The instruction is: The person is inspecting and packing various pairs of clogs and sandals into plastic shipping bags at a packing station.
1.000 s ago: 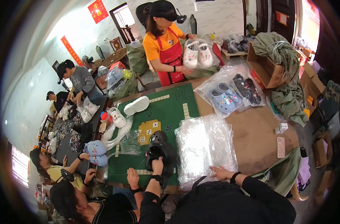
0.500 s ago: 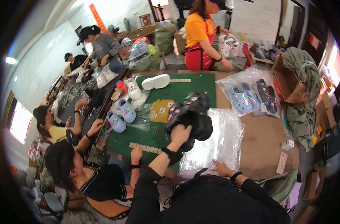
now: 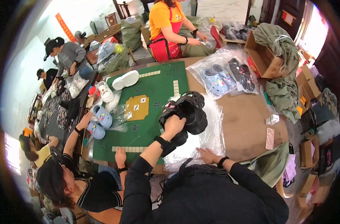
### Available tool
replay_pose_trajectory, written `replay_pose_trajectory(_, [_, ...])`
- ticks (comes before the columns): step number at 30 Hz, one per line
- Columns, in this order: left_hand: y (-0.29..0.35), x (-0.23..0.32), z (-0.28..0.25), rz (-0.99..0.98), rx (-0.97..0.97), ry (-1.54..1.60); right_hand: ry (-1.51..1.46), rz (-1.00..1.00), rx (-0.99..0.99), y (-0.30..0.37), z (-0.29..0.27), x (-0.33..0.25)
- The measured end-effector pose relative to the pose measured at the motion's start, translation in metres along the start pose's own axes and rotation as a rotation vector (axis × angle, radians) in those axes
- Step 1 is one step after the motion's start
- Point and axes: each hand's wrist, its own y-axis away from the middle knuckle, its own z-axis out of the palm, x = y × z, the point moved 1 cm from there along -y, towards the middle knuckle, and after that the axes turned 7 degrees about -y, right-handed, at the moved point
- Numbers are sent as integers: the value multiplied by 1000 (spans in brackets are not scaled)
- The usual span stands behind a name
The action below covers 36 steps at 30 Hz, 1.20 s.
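My left hand [image 3: 174, 126] is closed on a pair of black clogs [image 3: 195, 116], held in the air over the mat's edge and a stack of clear plastic bags [image 3: 211, 140]. Colourful charms show on the clogs. My right hand [image 3: 209, 155] lies with its fingers spread on the near edge of the plastic bags and holds nothing. Beyond the bags, a pair of light blue clogs [image 3: 216, 83] and a dark pair of shoes [image 3: 244, 74] lie in clear bags on the brown table [image 3: 248, 115].
A green mat [image 3: 160, 87] bears small tiles, a white clog [image 3: 125, 80] lying sole up, and blue clogs [image 3: 103, 116] near a co-worker's hand [image 3: 84, 121]. A pink phone [image 3: 269, 138] and small white box [image 3: 272, 119] lie right. Another person [image 3: 166, 33] stands across the table.
My view has shifted right. The black clogs have moved rightward over the plastic bags, still in my left hand. The seated co-worker's hand has come closer to the blue clogs.
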Motion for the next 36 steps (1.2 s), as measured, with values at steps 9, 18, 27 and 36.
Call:
replay_pose_trajectory(9, [19,23,41,156,75,-119,58,-27,-40,12,-10,-10])
replay_pose_trajectory(18, [46,-21,133,452,-309,-158,17,-76,-57,-5,37,41])
replay_pose_trajectory(27, [92,-60,134,689,-144,-307,-33,-54,-67,-5,23,30])
replay_pose_trajectory(36, [100,-69,156,747,98,-416,110,-49,-78,-5,11,21])
